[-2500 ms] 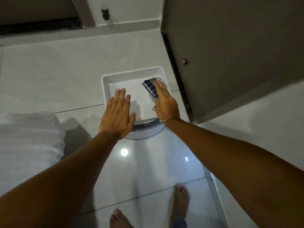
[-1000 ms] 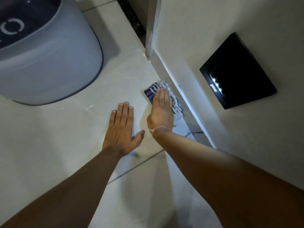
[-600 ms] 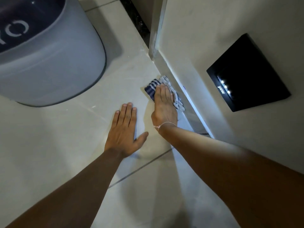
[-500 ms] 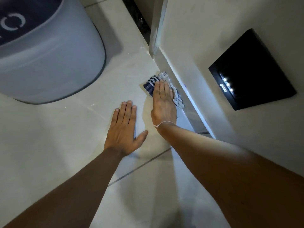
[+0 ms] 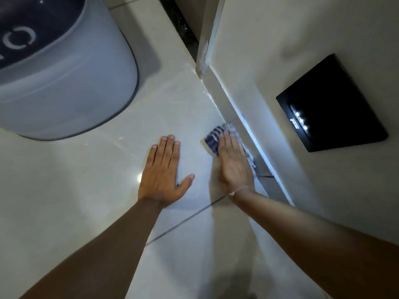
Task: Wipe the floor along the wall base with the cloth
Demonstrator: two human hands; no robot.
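Observation:
A blue-and-white striped cloth (image 5: pixel 212 138) lies on the pale tiled floor (image 5: pixel 177 108), right against the wall base (image 5: pixel 235 108) on the right. My right hand (image 5: pixel 234 164) presses flat on the cloth and covers most of it, fingers pointing away from me. My left hand (image 5: pixel 163 171) rests palm down on the bare tile a hand's width to the left, fingers spread, holding nothing.
A large grey round-cornered appliance (image 5: pixel 64 78) stands at the upper left. A black panel with small lights (image 5: pixel 330 102) is mounted low on the wall at the right. A dark gap beside a wall corner (image 5: pixel 203 50) runs up at the top.
The view went from a white tray near a door to this wall base. In the last second my right hand and the cloth slid back and forth a little along the wall.

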